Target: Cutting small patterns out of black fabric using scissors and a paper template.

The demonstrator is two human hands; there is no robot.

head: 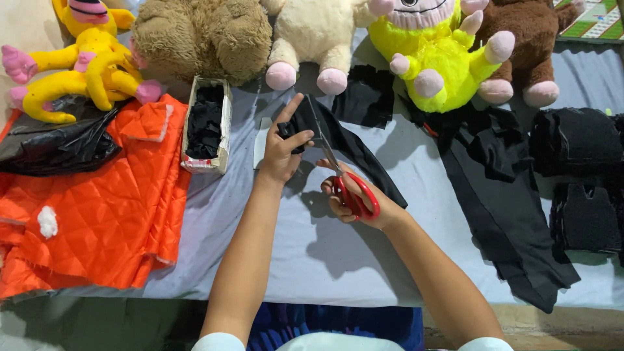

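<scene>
Both bare forearms reach forward from the bottom edge and converge toward the middle. The left hand (281, 151) is raised slightly, index finger pointing up and away, thumb and other fingers pinched shut. The right hand (354, 198) lies lower, fingers curled closed, knuckles leftward.

Bare forearms; short white sleeves; blue garment below, perhaps skirt.

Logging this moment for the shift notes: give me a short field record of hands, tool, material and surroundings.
left hand: pinches the black fabric strip, index finger extended
right hand: grips the red-handled scissors, blades at the strip
surface: grey table cover
left side: orange quilted fabric, small box of black pieces
right side: black cloth piles
far edge: plush toys
</scene>
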